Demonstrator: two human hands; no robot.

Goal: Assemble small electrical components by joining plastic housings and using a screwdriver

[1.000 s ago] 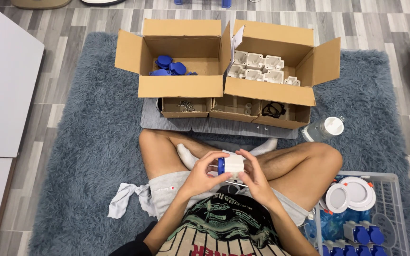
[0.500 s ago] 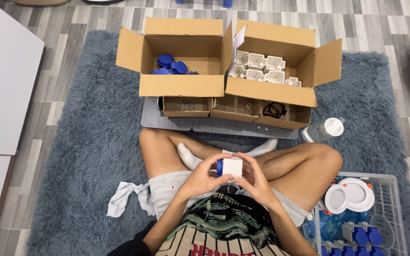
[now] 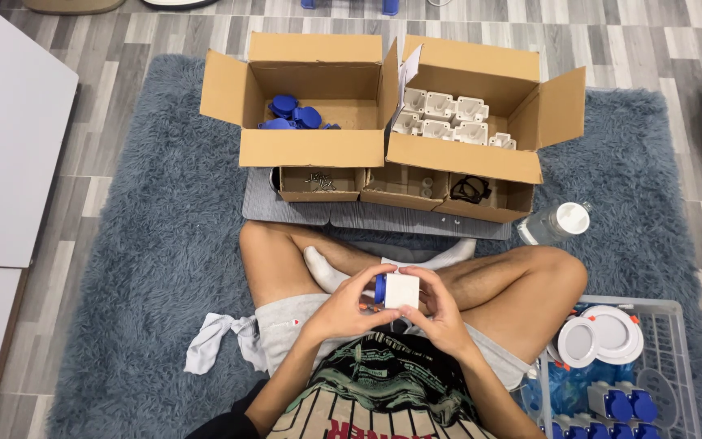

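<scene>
Both hands clasp white socket box

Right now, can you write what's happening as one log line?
left hand: holds white box with blue cap | right hand: holds same box | place: over lap, on grey rug | open cartons ahead

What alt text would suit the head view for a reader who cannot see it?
A person sits cross-legged on a grey rug, both hands, left hand and right hand, holding a small white box with a blue cap over the lap. Ahead stand two open cardboard boxes, one with blue caps, one with white boxes.
</scene>
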